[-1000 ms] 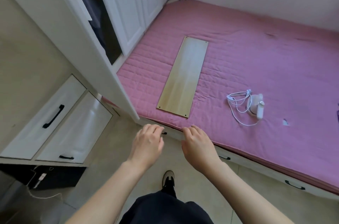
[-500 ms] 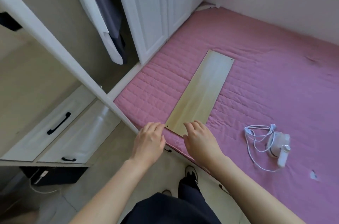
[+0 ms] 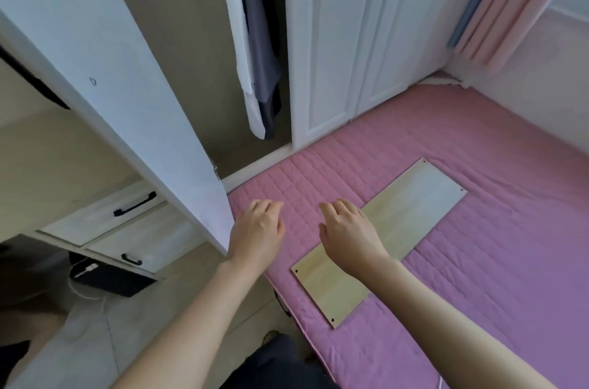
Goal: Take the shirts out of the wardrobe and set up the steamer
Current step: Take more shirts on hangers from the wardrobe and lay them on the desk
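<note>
Inside the open wardrobe hang a white shirt and, right behind it, a dark grey shirt. My left hand and my right hand are stretched out in front of me over the near corner of the pink bed, well below the shirts. Both hold nothing and their fingers are relaxed. The steamer is out of view.
The open white wardrobe door stands just left of my left hand. A pale wooden board lies on the pink mattress under my right wrist. White drawers with black handles sit lower left. Closed wardrobe doors and pink curtains are behind.
The view has swung up and left toward the wardrobe, so the hanging shirts now show and the steamer has left the frame. My hands have moved forward over the bed corner, still empty.
</note>
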{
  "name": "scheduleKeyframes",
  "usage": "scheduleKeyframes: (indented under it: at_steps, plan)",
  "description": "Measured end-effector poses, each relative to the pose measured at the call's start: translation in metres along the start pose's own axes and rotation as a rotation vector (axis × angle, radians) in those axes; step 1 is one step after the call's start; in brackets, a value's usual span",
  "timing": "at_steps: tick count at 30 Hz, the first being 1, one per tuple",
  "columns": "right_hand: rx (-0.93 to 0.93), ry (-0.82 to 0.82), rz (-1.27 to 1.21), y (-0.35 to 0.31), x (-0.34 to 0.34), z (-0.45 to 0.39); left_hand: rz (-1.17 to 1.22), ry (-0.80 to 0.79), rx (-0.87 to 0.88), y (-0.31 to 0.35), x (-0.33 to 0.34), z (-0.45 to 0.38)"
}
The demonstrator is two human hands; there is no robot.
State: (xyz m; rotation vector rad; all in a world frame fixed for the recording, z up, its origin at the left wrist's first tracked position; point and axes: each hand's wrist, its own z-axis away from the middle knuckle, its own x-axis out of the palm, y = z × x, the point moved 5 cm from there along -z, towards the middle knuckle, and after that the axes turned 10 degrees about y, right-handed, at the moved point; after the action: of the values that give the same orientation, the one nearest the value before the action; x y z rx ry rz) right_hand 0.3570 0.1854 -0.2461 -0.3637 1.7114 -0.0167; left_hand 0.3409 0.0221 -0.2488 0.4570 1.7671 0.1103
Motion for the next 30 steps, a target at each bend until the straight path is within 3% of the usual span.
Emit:
scheduleKeyframes:
  at_steps: [9,18,24,30]
  plan:
    - [-0.09,0.093,0.011,0.008,-0.041,-0.098,0.039,0.167,-0.157,-0.007,-0.03,-0.107]
    - [-0.162,0.154,0.031,0.004,-0.088,-0.208,-0.057,0.357,-0.185,-0.015,-0.064,-0.23]
    - [-0.207,0.187,0.002,0.0,-0.106,-0.279,-0.14,0.384,-0.217,-0.023,-0.069,-0.301]
    - [-0.212,0.247,0.002,0.001,-0.115,-0.35,-0.253,0.514,-0.163,-0.042,-0.096,-0.365]
